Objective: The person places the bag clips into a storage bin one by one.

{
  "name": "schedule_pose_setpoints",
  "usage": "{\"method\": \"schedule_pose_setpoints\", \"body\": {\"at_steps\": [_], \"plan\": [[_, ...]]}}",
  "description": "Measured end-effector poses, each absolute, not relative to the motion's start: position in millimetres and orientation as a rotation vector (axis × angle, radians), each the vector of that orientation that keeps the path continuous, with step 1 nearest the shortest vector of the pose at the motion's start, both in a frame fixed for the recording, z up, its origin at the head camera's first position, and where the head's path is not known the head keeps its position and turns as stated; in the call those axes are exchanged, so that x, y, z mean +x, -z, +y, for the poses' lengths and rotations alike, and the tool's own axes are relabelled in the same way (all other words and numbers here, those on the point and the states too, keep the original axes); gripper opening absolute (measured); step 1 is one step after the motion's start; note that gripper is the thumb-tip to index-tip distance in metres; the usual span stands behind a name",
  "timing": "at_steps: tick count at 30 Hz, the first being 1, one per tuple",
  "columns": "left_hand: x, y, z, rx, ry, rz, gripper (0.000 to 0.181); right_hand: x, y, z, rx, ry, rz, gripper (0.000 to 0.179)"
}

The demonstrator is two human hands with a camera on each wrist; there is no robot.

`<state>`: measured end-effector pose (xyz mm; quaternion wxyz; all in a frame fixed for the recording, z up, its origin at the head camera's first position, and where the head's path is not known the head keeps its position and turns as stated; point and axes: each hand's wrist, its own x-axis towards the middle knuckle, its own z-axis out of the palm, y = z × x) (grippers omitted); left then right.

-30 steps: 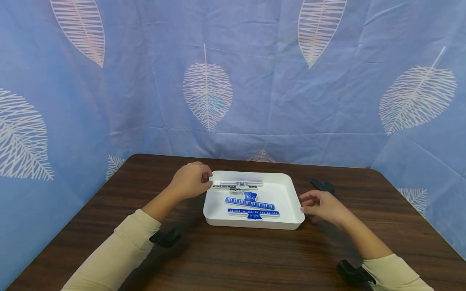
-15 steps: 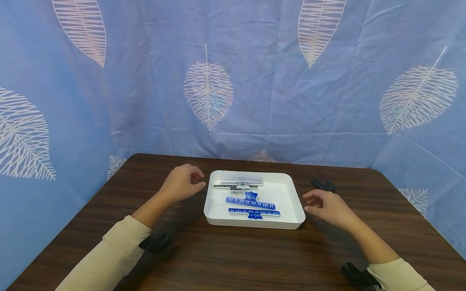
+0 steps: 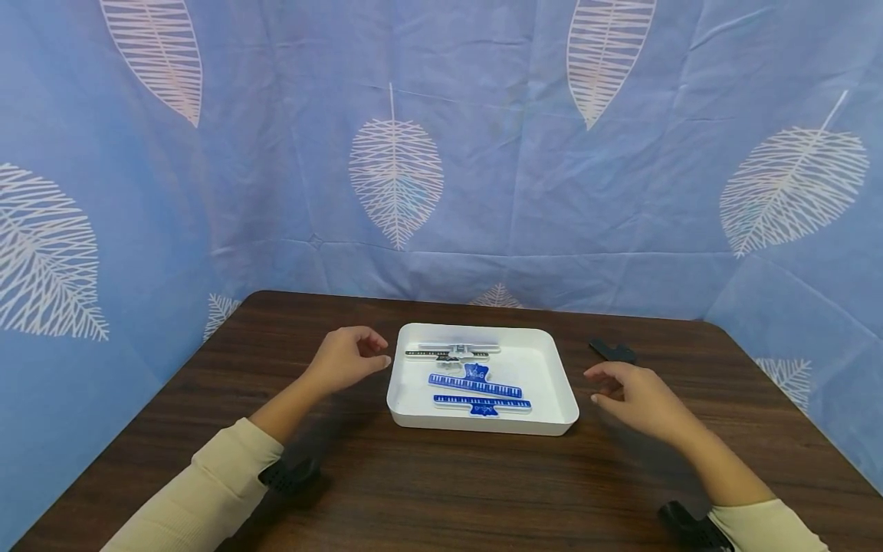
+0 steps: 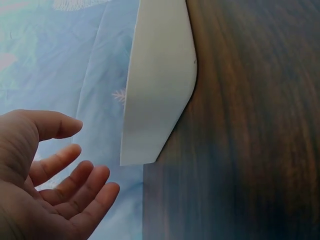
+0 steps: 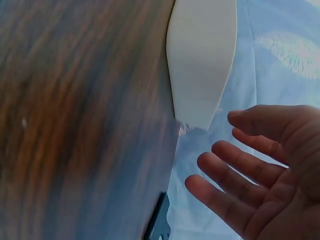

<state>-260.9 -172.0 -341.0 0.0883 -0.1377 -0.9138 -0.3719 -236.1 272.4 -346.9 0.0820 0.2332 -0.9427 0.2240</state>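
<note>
A shallow white tray (image 3: pixel 540 368) lies on the dark table between my two hands. Inside it are two blue sheet-music clips with piano-key patterns, a rear blue clip (image 3: pixel 476 386) and a front blue clip (image 3: pixel 483 405). Behind them lie a black-and-white keyboard-patterned clip (image 3: pixel 431 355) and a clear clip (image 3: pixel 476 348), close together and partly overlapping. My left hand (image 3: pixel 343 358) hovers just off the tray's left side, fingers loosely bent, holding nothing. Off the right side is my right hand (image 3: pixel 641 400), relaxed and apart from the tray. Both wrist views show the tray's outer wall (image 4: pixel 160 75) near spread fingers.
A black clip-like object (image 3: pixel 612 352) rests on the table (image 3: pixel 441 491) beyond my right hand. Blue curtain (image 3: pixel 483 192) with white leaf prints hangs behind the table and at both sides. Dark bands (image 3: pixel 290 474) sit on both wrists.
Both hands, at the tray's side edges a second ago, have drawn outward away from it, the left to the left and the right to the right. Tray and clips stay put.
</note>
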Motion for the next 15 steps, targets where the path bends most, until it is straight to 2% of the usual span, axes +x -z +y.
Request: {"method": "schedule_pose_setpoints", "body": {"at_steps": [15], "plan": [[-268.9, 353.2, -158.9, -0.196, 1.635, -2.749, 0.037, -242.4, 349.7, 298.7, 0.685, -0.569, -2.792, 0.036]]}}
